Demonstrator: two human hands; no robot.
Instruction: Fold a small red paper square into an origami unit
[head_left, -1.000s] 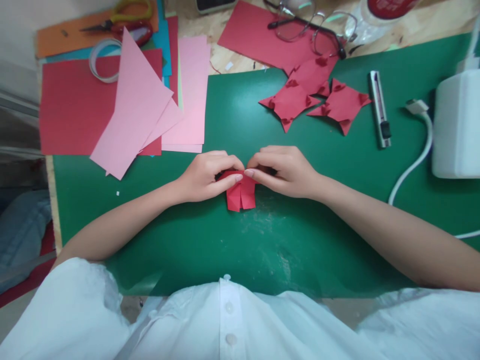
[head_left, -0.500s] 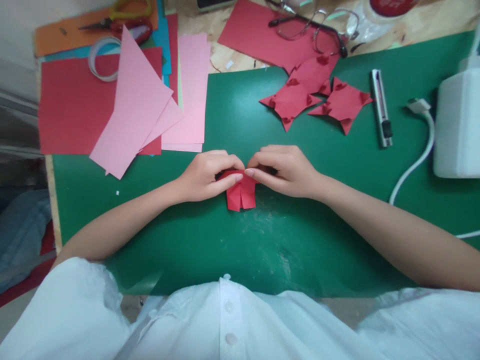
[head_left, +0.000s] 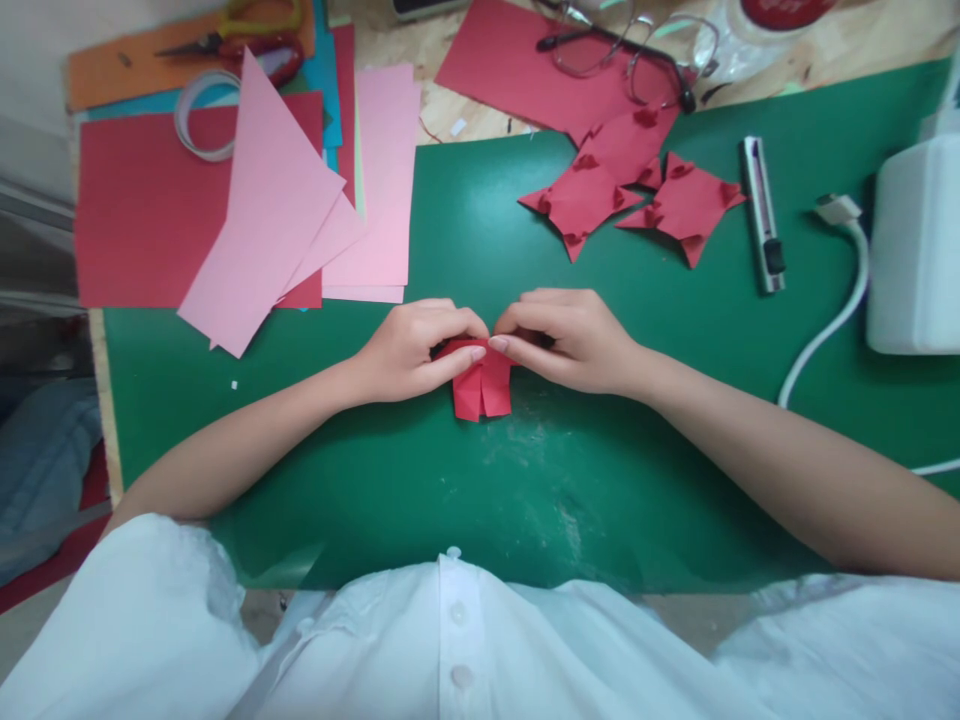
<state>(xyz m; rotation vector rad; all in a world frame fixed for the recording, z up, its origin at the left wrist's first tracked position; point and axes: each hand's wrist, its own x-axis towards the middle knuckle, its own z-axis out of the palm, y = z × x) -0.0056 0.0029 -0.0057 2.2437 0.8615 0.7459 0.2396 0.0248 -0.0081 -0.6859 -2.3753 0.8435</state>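
A small folded red paper piece [head_left: 482,388] lies on the green cutting mat [head_left: 465,480] in the middle. My left hand [head_left: 412,350] pinches its upper left edge with thumb and fingers. From the right, my right hand [head_left: 571,338] pinches the upper right edge, fingertips almost meeting those of the left. The top of the piece is hidden under the fingers; two folded flaps show below them.
Three finished red folded pieces [head_left: 581,198] lie at the back of the mat, a utility knife [head_left: 762,215] right of them. Pink sheets [head_left: 277,205] and red sheets [head_left: 142,210] are stacked back left with scissors [head_left: 232,40] and tape. Glasses [head_left: 622,55], a white device [head_left: 915,250] and cable stand right.
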